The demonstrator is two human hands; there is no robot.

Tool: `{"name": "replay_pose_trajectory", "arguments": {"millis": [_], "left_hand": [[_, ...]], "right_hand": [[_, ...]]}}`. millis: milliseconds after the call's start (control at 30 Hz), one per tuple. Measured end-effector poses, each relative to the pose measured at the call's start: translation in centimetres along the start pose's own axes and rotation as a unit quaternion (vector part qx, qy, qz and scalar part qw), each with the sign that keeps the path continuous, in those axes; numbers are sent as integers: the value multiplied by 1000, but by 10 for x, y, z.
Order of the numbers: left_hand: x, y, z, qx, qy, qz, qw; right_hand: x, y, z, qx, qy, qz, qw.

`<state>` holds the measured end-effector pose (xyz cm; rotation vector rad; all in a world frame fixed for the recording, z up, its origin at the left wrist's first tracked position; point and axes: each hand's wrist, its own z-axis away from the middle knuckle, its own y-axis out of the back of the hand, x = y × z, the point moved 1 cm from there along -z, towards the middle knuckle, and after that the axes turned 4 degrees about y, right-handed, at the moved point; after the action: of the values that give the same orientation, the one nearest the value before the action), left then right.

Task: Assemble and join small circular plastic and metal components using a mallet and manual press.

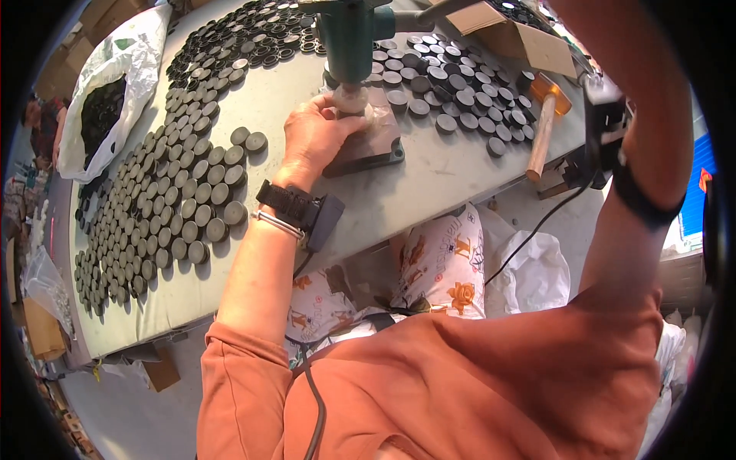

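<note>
A green bench press (346, 42) stands at the far middle of the table, its ram pointing down over a dark metal base (366, 152). My left hand (314, 136) reaches in under the ram from the near left. Its thumb and fingers close around a pale, translucent round piece (351, 101) at the ram's lower end. What lies directly beneath that piece is hidden by my fingers. My right arm rises along the right side and leaves the view at the top, so the right hand is out of sight. The press's lever (446, 9) extends toward that side.
Many round black caps (184, 192) cover the table's left, and more caps (468, 88) lie right of the press. Black rings (264, 55) are piled behind. A hammer (543, 130) rests near the right edge. A white bag (115, 100) of black parts and a cardboard box (529, 46) flank these.
</note>
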<state>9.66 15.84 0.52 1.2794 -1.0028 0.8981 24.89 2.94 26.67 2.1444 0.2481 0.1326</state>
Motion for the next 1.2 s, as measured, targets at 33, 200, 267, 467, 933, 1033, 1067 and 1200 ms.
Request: {"name": "replay_pose_trajectory", "arguments": {"millis": [33, 200, 267, 467, 933, 1033, 1067, 1200], "left_hand": [[0, 0, 0, -1, -3, 8, 1000], [-11, 10, 4, 25, -14, -13, 1000], [-18, 10, 5, 27, -38, 55, 997], [-17, 2, 7, 36, -56, 51, 996], [-16, 4, 5, 59, -91, -69, 992], [-11, 7, 4, 42, -72, -77, 994], [-2, 7, 8, 39, -49, -70, 996], [-3, -7, 6, 37, -49, -43, 997]], "right_hand": [[0, 0, 8, -36, -12, -17, 999], [12, -66, 66, 124, 119, -40, 984], [9, -74, 82, 112, 104, -50, 987], [11, -113, 115, 134, 64, -59, 987], [12, -104, 105, 168, 95, -94, 977], [20, -64, 59, 197, 111, -66, 972], [22, -49, 38, 195, 97, -47, 975], [45, -43, -25, 196, 86, -42, 976]]}}
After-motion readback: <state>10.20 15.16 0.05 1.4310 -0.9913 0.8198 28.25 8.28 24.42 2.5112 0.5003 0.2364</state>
